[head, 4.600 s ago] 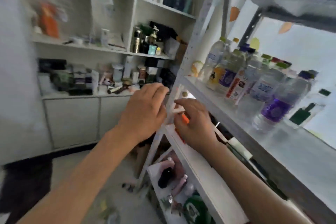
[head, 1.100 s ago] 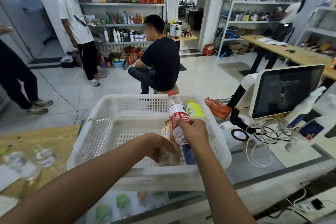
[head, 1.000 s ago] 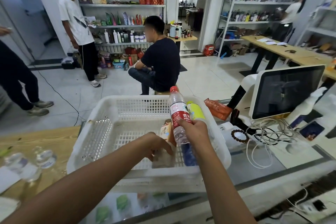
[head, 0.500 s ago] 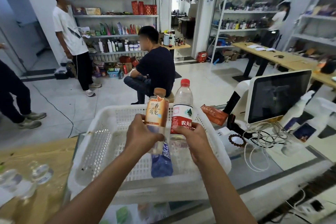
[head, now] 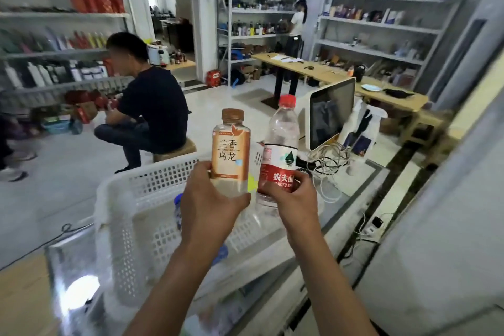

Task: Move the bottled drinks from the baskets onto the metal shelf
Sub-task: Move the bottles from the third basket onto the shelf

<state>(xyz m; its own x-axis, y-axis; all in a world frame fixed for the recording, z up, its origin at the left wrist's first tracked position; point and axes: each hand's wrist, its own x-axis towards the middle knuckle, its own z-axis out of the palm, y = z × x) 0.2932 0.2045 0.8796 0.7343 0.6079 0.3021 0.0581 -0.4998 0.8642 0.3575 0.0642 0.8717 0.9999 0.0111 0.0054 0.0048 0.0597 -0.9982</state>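
Note:
My left hand (head: 210,204) grips an oolong tea bottle (head: 231,150) with a brown cap and an orange-and-white label, held upright. Beside it my right hand (head: 290,196) grips a clear water bottle (head: 281,144) with a red cap and a red label, also upright. Both bottles are raised above a white perforated plastic basket (head: 141,199) that stands on the glass counter. Inside the basket a bottle with a blue cap (head: 177,200) shows partly behind my left hand. The metal shelf for the drinks is not in sight.
A white screen on a stand (head: 331,114) and tangled cables (head: 327,161) sit on the counter right of the basket. A person in a dark shirt (head: 150,112) sits on a stool beyond it. Stocked shelves line the walls, and another person (head: 296,27) stands far back.
Both hands went from reaching into the basket to lifting the two bottles clear above it. My view has swung to the right and the bottles sit higher and closer.

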